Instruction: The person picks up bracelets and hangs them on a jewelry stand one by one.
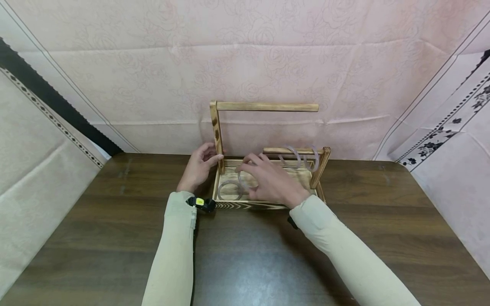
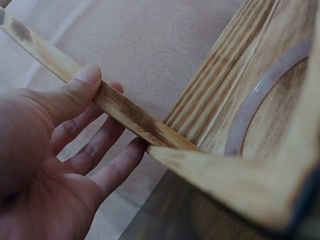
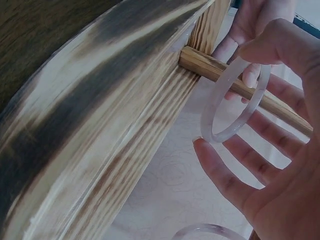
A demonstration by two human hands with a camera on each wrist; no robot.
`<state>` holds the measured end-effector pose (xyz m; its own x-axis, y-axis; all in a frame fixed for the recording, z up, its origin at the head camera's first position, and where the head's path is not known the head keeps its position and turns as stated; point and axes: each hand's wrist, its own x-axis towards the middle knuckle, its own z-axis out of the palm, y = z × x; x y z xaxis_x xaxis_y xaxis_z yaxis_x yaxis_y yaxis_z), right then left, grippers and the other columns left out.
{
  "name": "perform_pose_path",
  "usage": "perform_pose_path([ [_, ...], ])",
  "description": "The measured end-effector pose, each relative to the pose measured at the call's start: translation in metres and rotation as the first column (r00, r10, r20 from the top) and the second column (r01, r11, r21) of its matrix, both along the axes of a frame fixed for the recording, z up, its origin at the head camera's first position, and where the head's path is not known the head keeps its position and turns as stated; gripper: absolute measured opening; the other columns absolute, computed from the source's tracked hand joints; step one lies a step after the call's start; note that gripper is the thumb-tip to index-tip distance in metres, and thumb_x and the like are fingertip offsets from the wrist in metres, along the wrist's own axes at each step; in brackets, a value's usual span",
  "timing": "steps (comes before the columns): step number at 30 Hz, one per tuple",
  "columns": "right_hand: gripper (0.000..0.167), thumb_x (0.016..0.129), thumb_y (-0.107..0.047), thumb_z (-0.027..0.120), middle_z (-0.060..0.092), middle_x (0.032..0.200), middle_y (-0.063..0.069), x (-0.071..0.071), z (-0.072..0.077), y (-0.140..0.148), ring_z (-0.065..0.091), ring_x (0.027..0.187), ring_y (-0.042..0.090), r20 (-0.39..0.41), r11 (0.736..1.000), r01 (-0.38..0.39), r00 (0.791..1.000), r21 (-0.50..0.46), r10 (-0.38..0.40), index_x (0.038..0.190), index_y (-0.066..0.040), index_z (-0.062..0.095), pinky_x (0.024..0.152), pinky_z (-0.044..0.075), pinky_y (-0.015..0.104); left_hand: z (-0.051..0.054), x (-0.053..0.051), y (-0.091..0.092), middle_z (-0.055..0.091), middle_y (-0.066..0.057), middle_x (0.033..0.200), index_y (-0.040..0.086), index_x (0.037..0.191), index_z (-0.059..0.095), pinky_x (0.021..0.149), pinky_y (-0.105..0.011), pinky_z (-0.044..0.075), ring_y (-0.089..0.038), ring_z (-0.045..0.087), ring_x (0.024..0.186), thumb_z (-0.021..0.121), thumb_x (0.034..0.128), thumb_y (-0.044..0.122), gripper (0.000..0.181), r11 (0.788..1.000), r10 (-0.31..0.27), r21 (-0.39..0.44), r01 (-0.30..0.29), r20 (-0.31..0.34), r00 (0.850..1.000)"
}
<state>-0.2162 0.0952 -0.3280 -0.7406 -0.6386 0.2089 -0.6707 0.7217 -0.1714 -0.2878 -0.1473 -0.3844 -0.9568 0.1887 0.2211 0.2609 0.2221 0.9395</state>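
My left hand [image 1: 199, 165] grips the left upright post [image 1: 217, 131] of a wooden stand. The left wrist view shows this hand [image 2: 65, 145] with its thumb across the post [image 2: 130, 112]. Over the tray, my right hand [image 1: 273, 182] holds a pale translucent ring [image 1: 240, 178] on edge. In the right wrist view, the thumb and a fingertip of this hand [image 3: 280, 150] pinch the ring [image 3: 212, 105] at opposite sides. A second ring [image 1: 229, 181] lies flat in the tray's left part, also partly visible in the left wrist view [image 2: 250, 102].
The stand's long upper bar [image 1: 268, 107] extends right from the left post. Pale rings [image 1: 317, 159] hang on the lower bar [image 1: 275, 150], beside the right post [image 1: 320, 168]. The tray's front edge [image 1: 249, 205] rests on the brown table [image 1: 115, 229]; patterned cloth [image 1: 260, 68] rises behind.
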Motion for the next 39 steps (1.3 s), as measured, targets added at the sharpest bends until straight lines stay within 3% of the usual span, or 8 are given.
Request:
perform_pose_path([
  [5,0.051,0.08,-0.023,0.08,0.055,0.133,-0.004,0.002,0.0,-0.001,0.052,0.118,0.02,-0.015,1.0,-0.02,1.0,-0.024,0.019,0.129,-0.03,0.066,0.093,0.051,0.041,-0.001,-0.001,0.0,0.066,-0.025,0.132,-0.003,0.133,0.056,0.104,-0.05,0.05,-0.024,0.064,0.114,0.063,0.1005,0.011,0.036,1.0,-0.001,0.007,0.001,0.005,1.0],
  [12,0.048,0.081,-0.023,0.078,0.056,0.131,-0.004,0.005,0.003,-0.001,0.052,0.118,0.021,-0.027,0.998,-0.042,0.999,-0.051,0.04,0.128,-0.028,0.067,0.093,0.052,0.039,-0.002,-0.002,0.0,0.066,-0.024,0.132,-0.002,0.134,0.056,0.103,-0.047,0.051,-0.019,0.064,0.111,0.064,0.1003,0.011,0.036,1.0,-0.002,0.008,0.002,0.005,1.0],
  [19,0.044,0.085,-0.03,0.077,0.055,0.133,-0.006,0.009,0.007,-0.002,0.05,0.122,0.02,-0.048,0.997,-0.027,0.999,-0.073,0.024,0.127,-0.031,0.066,0.088,0.052,0.048,-0.001,0.0,0.0,0.066,-0.024,0.132,0.0,0.132,0.057,0.101,-0.04,0.053,-0.016,0.064,0.11,0.063,0.1007,0.011,0.034,1.0,0.002,-0.001,-0.002,0.001,1.0],
  [27,0.05,0.082,-0.027,0.079,0.056,0.135,-0.007,0.012,0.014,-0.003,0.05,0.118,0.019,-0.061,0.996,-0.008,0.998,-0.085,0.002,0.13,-0.033,0.065,0.083,0.052,0.051,-0.002,-0.003,0.0,0.065,-0.026,0.133,-0.003,0.134,0.056,0.106,-0.049,0.05,-0.024,0.064,0.115,0.062,0.1013,0.011,0.036,1.0,-0.006,0.011,0.006,0.002,1.0],
  [32,0.05,0.083,-0.026,0.077,0.057,0.134,-0.007,0.013,0.017,-0.003,0.052,0.116,0.019,-0.096,0.995,-0.024,0.995,-0.101,0.014,0.131,-0.031,0.066,0.078,0.055,0.044,0.0,-0.001,0.0,0.066,-0.024,0.133,-0.002,0.134,0.056,0.105,-0.05,0.05,-0.024,0.064,0.115,0.063,0.1008,0.011,0.036,1.0,-0.004,0.01,0.004,0.001,1.0],
  [39,0.047,0.084,-0.024,0.077,0.06,0.134,-0.001,0.013,0.022,-0.001,0.052,0.122,0.022,-0.139,0.983,-0.06,0.99,-0.176,0.035,0.13,-0.025,0.067,0.1,0.051,0.041,0.0,0.0,0.0,0.066,-0.024,0.132,-0.002,0.133,0.057,0.103,-0.045,0.052,-0.014,0.065,0.109,0.064,0.1004,0.011,0.035,1.0,0.006,0.001,-0.006,-0.003,1.0],
])
